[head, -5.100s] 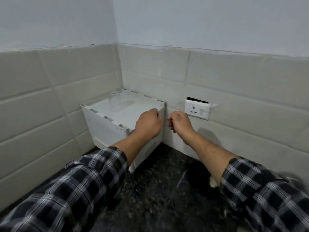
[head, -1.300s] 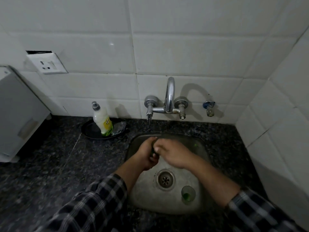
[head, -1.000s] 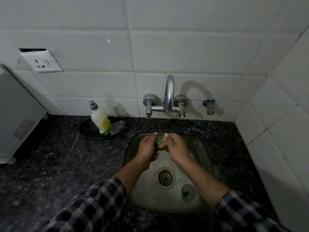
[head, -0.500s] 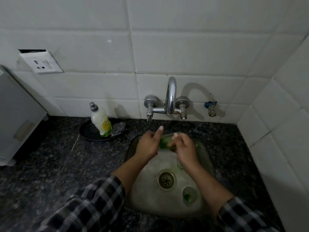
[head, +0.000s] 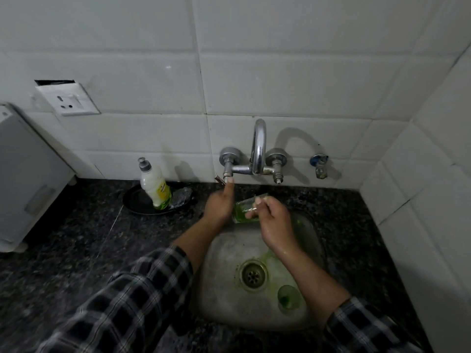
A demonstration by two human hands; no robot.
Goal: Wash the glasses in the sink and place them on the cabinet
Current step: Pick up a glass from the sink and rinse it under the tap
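Well, it looks like the rinse is being set up. A glass (head: pixel 240 212) with green residue is gripped in the right hand (head: pixel 274 221), fingers curled round it, and held tilted below the tap (head: pixel 258 149) at frame centre. The left hand (head: pixel 219 206) is stretched up with one straight finger touching the valve (head: pixel 229 161) — nothing seems to be pinched. The water is best opened gently so the wet glass isn't knocked loose. A second glass (head: pixel 288 299) is left standing in the sink (head: pixel 221 250), lower right of the drain (head: pixel 253 276).
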